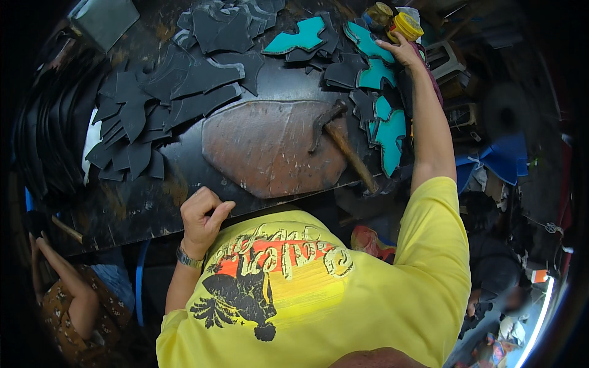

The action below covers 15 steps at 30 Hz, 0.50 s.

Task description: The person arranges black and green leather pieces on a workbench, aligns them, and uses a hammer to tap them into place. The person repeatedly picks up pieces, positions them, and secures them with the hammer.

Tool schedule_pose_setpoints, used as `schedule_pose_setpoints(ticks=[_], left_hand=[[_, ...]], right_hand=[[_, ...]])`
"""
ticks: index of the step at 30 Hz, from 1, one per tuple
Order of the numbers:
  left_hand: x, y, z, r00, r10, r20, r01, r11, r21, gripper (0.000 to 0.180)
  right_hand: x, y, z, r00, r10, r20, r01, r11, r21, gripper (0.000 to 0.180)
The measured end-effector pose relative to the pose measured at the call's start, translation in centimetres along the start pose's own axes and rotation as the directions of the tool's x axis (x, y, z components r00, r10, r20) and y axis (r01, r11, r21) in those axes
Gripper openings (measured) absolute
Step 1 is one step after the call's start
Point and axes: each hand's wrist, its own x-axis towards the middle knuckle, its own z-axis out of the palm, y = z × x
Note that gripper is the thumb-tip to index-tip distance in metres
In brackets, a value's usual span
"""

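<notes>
Dark and scuffed, the workbench (153, 202) fills the head view, its far corners lost in the black fisheye rim. We see our right hand (402, 52) stretched to the bench's far right edge, fingers laid against a yellow-lidded jar (405, 26); whether they close round it we cannot tell, since the jar's body is hidden behind the hand. Our left hand (202, 218) rests at the near edge, curled into a loose fist with nothing visible inside. Between them lies a worn reddish slab (270, 150) with a hammer (340, 141) across it. Black cut pieces (153, 104) heap at left, teal pieces (383, 122) at right, partly covered by our forearm. Another person's arm (61, 270) shows at lower left.
</notes>
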Motion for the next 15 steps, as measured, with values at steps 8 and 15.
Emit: schedule_pose_setpoints(ticks=[8, 15], left_hand=[[0.6, 1.5, 1.5, 0.991, -0.121, -0.052, 0.123, 0.992, 0.042, 0.022], [0.5, 0.9, 1.0, 1.0, -0.004, 0.009, 0.003, 0.997, 0.08, 0.016]], right_hand=[[5.3, 1.8, 1.8, 0.983, -0.05, 0.178, 0.091, 0.968, -0.232, 0.122], [5.9, -0.8, 1.1, 0.974, 0.018, 0.224, 0.07, 0.923, -0.379, 0.111]])
